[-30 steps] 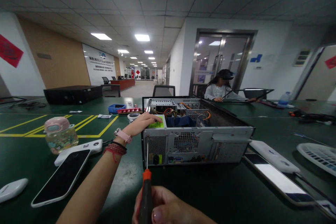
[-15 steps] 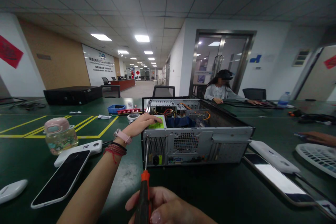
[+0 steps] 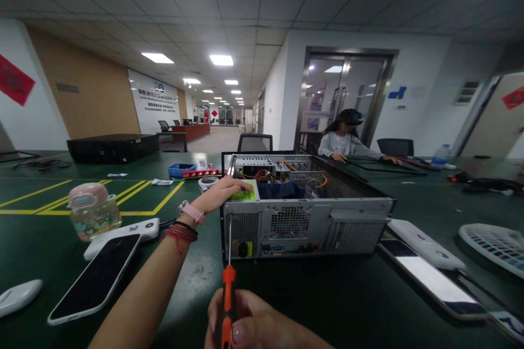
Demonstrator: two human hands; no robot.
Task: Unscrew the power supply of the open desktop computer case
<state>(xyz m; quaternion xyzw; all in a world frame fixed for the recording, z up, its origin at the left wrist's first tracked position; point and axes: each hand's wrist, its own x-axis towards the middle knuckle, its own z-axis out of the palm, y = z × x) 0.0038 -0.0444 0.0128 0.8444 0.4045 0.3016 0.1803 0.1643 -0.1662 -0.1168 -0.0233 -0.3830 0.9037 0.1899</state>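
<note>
An opened desktop computer case (image 3: 364,215) lies on its side, its metal back panel toward me and its wiring showing from above. My left hand (image 3: 223,192) rests flat, fingers stretched out, on the power supply's yellow-green label (image 3: 248,194) at the case's near left corner. Below it, my right hand (image 3: 256,319) is wrapped around the handle of an orange and black screwdriver (image 3: 229,283). The long shaft points up to the upper left of the back panel, near a screw spot above the mesh grille. Whether the tip sits in a screw I cannot tell.
To the left are a drink bottle (image 3: 92,212), a white power bank (image 3: 143,229) and a phone (image 3: 96,278). Another phone (image 3: 434,278) and a white fan (image 3: 495,245) lie right. Behind stand a blue tray (image 3: 180,170) and a black case (image 3: 112,148). A person (image 3: 344,139) sits across the table.
The screwdriver handle has turned in my right hand, showing more orange, and my grip has shifted slightly. My left hand stays put. Another person's hand at the right edge has left view.
</note>
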